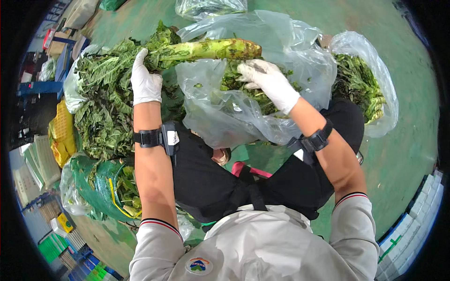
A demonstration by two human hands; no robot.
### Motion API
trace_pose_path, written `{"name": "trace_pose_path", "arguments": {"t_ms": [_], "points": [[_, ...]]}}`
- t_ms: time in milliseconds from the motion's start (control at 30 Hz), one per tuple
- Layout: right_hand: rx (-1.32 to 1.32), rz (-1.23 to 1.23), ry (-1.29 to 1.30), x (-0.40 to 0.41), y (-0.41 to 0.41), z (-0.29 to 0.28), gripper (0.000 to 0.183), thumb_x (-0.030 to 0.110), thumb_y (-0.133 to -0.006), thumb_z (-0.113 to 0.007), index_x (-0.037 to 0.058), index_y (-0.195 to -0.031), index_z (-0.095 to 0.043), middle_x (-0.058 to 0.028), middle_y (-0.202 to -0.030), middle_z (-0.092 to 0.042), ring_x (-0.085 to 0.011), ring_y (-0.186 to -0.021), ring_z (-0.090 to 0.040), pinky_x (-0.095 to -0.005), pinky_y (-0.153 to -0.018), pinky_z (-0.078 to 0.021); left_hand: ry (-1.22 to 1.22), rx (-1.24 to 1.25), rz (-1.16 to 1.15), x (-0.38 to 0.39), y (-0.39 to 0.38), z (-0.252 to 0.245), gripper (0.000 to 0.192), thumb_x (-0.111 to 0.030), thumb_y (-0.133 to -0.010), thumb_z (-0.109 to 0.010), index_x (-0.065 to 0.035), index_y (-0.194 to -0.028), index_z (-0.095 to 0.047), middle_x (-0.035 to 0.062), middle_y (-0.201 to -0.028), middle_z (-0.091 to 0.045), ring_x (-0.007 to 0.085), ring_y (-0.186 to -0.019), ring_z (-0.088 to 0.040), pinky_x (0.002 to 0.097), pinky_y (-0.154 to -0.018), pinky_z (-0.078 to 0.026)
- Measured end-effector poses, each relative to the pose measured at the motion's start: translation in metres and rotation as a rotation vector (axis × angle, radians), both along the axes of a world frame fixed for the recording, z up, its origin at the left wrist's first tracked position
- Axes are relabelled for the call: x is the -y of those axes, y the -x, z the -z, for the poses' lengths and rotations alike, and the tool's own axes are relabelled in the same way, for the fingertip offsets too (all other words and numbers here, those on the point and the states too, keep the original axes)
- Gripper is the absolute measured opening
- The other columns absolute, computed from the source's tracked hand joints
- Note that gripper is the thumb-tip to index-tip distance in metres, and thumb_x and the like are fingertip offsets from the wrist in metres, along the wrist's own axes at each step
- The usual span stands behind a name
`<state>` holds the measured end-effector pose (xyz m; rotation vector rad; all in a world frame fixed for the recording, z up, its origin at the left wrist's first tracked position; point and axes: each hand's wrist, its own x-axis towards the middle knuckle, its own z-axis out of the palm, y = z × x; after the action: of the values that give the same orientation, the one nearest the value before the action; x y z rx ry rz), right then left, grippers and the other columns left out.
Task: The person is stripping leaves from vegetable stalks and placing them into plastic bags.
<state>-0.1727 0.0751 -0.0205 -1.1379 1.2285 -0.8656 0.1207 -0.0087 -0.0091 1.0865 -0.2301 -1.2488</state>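
Observation:
My left hand (146, 79), in a white glove, is at the leafy part of a stem lettuce (211, 49), thumb up against the leaves. The thick, pale green stem points right, its butt end browned. Just beneath that end is my right hand (263, 77), also gloved, fingers loosely bent over leaf scraps (263, 98) in an open clear plastic bag (218, 105). Whether its fingertips touch the stem is hard to tell. A large heap of dark, wilted leaves (105, 105) lies to the left, beside and beyond my left hand.
Another plastic bag (383, 87) with leafy stems stands at the right, and one (211, 7) at the top. A green woven sack (95, 186) of leaves and a yellow bag (62, 133) lie left. White boxes (411, 228) are stacked at the lower right on the green floor.

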Motion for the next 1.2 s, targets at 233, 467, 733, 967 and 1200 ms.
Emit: {"name": "trace_pose_path", "arguments": {"t_ms": [233,467,733,967,1200], "points": [[0.791,0.171,-0.286,0.008,-0.007,0.002,0.030,0.012,-0.091,-0.056,-0.0032,-0.116,-0.051,-0.0154,-0.106,-0.061,-0.0224,-0.092,-0.062,-0.0322,-0.076,-0.0519,0.015,-0.056,0.040,-0.001,0.029,-0.003,0.023,-0.014,-0.081,-0.063,-0.0064,-0.103,-0.059,0.0093,-0.102,-0.064,0.0280,-0.091,-0.062,0.0453,-0.081,-0.052],[0.721,0.082,-0.161,0.005,0.000,0.004,0.024,0.012,-0.090,-0.055,-0.0016,-0.110,-0.055,-0.0147,-0.096,-0.065,-0.0209,-0.085,-0.063,-0.0308,-0.071,-0.0504,-0.043,-0.076,0.027,-0.005,0.041,-0.012,0.024,-0.015,-0.080,-0.066,-0.0086,-0.102,-0.059,0.0072,-0.102,-0.064,0.0271,-0.092,-0.061,0.0448,-0.079,-0.051],[0.784,0.052,-0.181,0.003,0.006,0.011,0.027,0.019,-0.091,-0.050,-0.0029,-0.103,-0.058,-0.0111,-0.089,-0.064,-0.0206,-0.080,-0.060,-0.0335,-0.072,-0.0467,-0.035,-0.112,0.034,-0.004,0.031,-0.009,0.026,-0.014,-0.078,-0.066,-0.0087,-0.103,-0.058,0.0085,-0.103,-0.062,0.0279,-0.093,-0.061,0.0460,-0.079,-0.051],[0.810,0.010,-0.183,0.006,0.030,0.018,0.030,0.019,-0.091,-0.047,-0.0039,-0.106,-0.058,-0.0111,-0.091,-0.063,-0.0220,-0.081,-0.059,-0.0332,-0.075,-0.0467,-0.020,-0.103,-0.011,0.002,0.011,-0.004,0.025,-0.015,-0.078,-0.064,-0.0083,-0.102,-0.058,0.0089,-0.104,-0.063,0.0287,-0.093,-0.061,0.0472,-0.082,-0.050],[1.011,0.053,-0.178,0.004,0.008,-0.001,0.036,0.015,-0.092,-0.049,-0.0078,-0.120,-0.047,-0.0211,-0.118,-0.055,-0.0314,-0.113,-0.053,-0.0385,-0.098,-0.0444,-0.018,-0.102,-0.016,-0.001,0.015,-0.009,0.022,-0.015,-0.079,-0.063,-0.0074,-0.098,-0.058,0.0083,-0.101,-0.063,0.0282,-0.090,-0.062,0.0450,-0.079,-0.052]]}}
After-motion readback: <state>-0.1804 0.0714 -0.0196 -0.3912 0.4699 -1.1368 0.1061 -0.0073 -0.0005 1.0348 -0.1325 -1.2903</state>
